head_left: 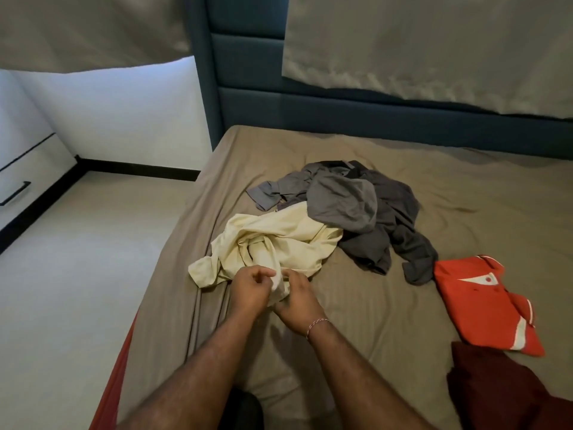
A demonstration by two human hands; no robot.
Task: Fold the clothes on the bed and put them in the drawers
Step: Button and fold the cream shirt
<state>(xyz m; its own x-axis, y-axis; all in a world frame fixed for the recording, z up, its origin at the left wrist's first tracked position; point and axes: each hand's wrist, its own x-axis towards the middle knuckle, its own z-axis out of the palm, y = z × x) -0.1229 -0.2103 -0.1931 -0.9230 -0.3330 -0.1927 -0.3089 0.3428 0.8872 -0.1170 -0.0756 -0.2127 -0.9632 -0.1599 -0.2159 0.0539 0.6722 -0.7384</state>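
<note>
The bed (pixel 403 311), under a taupe sheet, is filling most of the view, with a blue padded headboard (pixel 356 113) standing at its far end. At the left edge a white drawer unit (pixel 18 169) with a dark handle is sitting against the wall, well apart from the bed.

Grey clothes (pixel 356 206) are lying in a crumpled heap near the middle of the bed, one sleeve trailing down toward the right. Overlapped by that heap on its far right side, a cream shirt (pixel 279 240) is lying bunched, its long axis running from the near left up toward the far right. To the right, apart from both, a folded red shirt (pixel 483 302) is lying flat, its length slanting toward the near right corner, beside a dark maroon cloth (pixel 496 395).

The left hand (pixel 251 290) and right hand (pixel 297 299) are both pinching the cream shirt's nearest edge, fingers curled round a fold of the cloth between them. A thread band (pixel 316 327) is circling the right wrist.
</note>
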